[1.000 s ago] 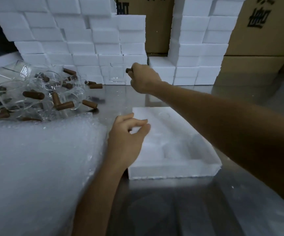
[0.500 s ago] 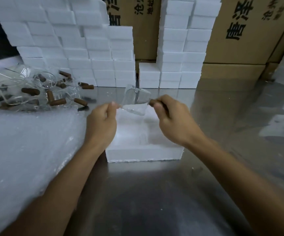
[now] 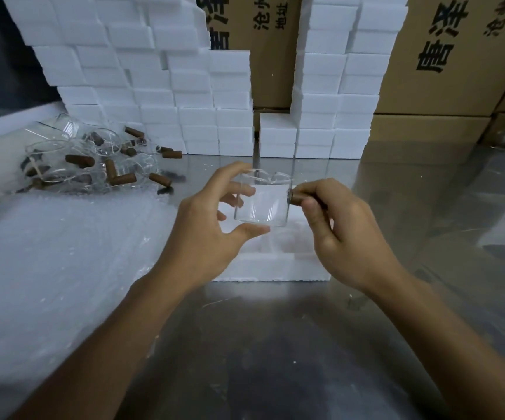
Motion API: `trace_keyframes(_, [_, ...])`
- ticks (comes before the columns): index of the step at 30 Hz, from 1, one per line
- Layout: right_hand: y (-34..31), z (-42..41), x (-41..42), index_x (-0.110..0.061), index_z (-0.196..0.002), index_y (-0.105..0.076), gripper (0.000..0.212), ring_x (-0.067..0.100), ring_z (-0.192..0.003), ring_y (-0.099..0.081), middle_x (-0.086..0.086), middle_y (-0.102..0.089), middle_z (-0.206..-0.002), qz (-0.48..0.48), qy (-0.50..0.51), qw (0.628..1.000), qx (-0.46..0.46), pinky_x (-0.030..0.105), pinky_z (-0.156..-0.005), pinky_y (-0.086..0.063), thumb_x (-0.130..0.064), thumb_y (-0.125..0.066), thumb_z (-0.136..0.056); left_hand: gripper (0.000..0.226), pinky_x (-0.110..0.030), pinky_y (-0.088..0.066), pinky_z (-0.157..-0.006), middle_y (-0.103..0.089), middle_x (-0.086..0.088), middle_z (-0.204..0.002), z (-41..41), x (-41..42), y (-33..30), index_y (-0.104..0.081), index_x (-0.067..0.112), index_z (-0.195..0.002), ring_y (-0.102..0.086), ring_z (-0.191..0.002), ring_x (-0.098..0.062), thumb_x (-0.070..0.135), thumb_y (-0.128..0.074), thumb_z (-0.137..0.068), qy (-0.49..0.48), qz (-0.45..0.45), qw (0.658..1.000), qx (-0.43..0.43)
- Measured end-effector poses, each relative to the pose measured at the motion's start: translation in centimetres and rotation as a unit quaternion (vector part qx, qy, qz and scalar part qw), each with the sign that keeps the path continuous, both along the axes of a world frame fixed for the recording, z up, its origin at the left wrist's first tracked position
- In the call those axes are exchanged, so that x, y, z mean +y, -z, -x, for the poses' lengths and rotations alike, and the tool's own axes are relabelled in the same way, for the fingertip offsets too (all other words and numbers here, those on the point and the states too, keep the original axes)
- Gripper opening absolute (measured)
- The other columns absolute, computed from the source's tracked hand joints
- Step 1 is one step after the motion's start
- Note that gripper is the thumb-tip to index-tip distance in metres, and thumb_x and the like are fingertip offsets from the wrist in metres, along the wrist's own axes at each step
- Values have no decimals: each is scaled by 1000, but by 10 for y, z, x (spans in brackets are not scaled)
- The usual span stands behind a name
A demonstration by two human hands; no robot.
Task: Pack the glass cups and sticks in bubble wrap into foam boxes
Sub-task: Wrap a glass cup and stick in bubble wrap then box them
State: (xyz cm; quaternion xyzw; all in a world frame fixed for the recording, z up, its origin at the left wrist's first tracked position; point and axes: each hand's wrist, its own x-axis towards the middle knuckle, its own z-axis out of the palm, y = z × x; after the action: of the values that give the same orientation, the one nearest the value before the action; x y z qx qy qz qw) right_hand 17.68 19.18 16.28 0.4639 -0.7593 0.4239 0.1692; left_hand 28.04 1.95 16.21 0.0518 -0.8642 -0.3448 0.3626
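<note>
Presently, at the centre of the frame, one glass cup [image 3: 262, 203] is held in the air above an open foam box [image 3: 271, 266] that lies on the metal table [image 3: 275, 344]. The left hand [image 3: 212, 225] grips the cup's body, thumb beneath and fingers curled over its far side and rim. The right hand [image 3: 340, 230] pinches the brown stick handle [image 3: 296, 199] that projects from the cup's right side, fingers closed round it. No wrapping is seen on this cup, so in my judgement the work on it stands at the very start: it has yet to be wrapped and seated in the box. The box's interior is largely hidden behind the hands and cup; whether anything lies in it cannot be told. A sheet of bubble wrap [image 3: 48, 262] is spread across the left of the frame, just beside the box. A heap of further cups with brown sticks [image 3: 93, 165] lies unpacked at the upper left. Stacked foam boxes [image 3: 184, 95] fill the top of the frame, with cardboard cartons [image 3: 445, 56] behind them. Whether those stacked boxes are filled cannot be told; the heap shows much remains.
</note>
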Motion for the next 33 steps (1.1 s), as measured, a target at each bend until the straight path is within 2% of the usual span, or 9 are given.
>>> trace_keyframes(4, [9,-3,-1,-20,-142,-46,50,13,-111,-57,-2,-53,-124,-23,-13,999,28,36,-95,-51,-21,-59,-94,78,-7,-44,-79,-55,27,-109,-1,3,8,-46,33,-136,-57,-95,4,33,-85,-69,-37,9,999,6])
trace_keyframes(7, [13,-6,-3,-25,-150,-36,68,17,-118,-53,-1,-51,-131,-35,-3,998,54,41,-100,-48,-37,-66,-90,76,-6,-43,-78,-55,21,-115,-1,5,11,-46,32,-136,-58,-94,-4,37,-82,-70,-61,5,998,17])
trace_keyframes(9, [14,-8,-5,-21,-148,-41,66,19,-116,-54,1,-54,-131,-32,14,996,86,43,-98,-48,-41,-67,-90,77,-10,-47,-79,-59,17,-119,-1,5,11,-47,27,-137,-58,-98,-7,40,-81,-70,-67,20,997,20])
trace_keyframes(12, [13,-6,-3,-17,-145,-45,61,22,-112,-54,2,-58,-128,-31,22,993,112,44,-94,-47,-39,-66,-92,78,-36,-58,-85,-67,3,-124,-1,4,12,-47,21,-138,-62,-102,-14,34,-84,-71,-72,74,994,17])
trace_keyframes(14, [12,-5,-1,-15,-144,-46,61,25,-112,-54,3,-60,-127,-36,32,992,120,45,-92,-46,-37,-67,-91,79,-44,-59,-86,-67,-2,-125,-1,5,11,-47,17,-139,-63,-104,-19,34,-84,-71,-79,103,991,18])
trace_keyframes(19, [13,-5,-2,-9,-141,-49,61,31,-114,-56,10,-61,-129,-35,48,990,127,47,-94,-46,-37,-67,-89,78,-48,-59,-84,-68,-11,-122,-2,9,7,-50,8,-139,-66,-103,-27,42,-72,-72,-77,129,989,14])
trace_keyframes(24, [14,-7,-2,-12,-142,-49,61,27,-121,-53,8,-56,-135,-24,41,991,126,43,-98,-44,-36,-68,-89,77,-50,-59,-82,-69,-12,-119,-3,8,9,-51,6,-138,-67,-101,-28,29,-83,-72,-82,136,987,17])
trace_keyframes(29, [15,-7,-3,-19,-146,-42,67,23,-120,-56,4,-55,-138,-20,28,993,112,46,-99,-45,-40,-68,-89,76,-50,-59,-84,-69,-11,-121,-5,9,5,-49,8,-141,-67,-102,-28,40,-68,-75,-82,154,984,24])
trace_keyframes(33, [16,-7,-5,-19,-145,-44,65,22,-117,-56,3,-56,-135,-16,34,991,128,46,-95,-45,-37,-70,-88,85,-51,-54,-90,-67,-10,-126,-5,4,4,-42,11,-147,-65,-107,-29,47,-69,-75,-77,180,981,-2])
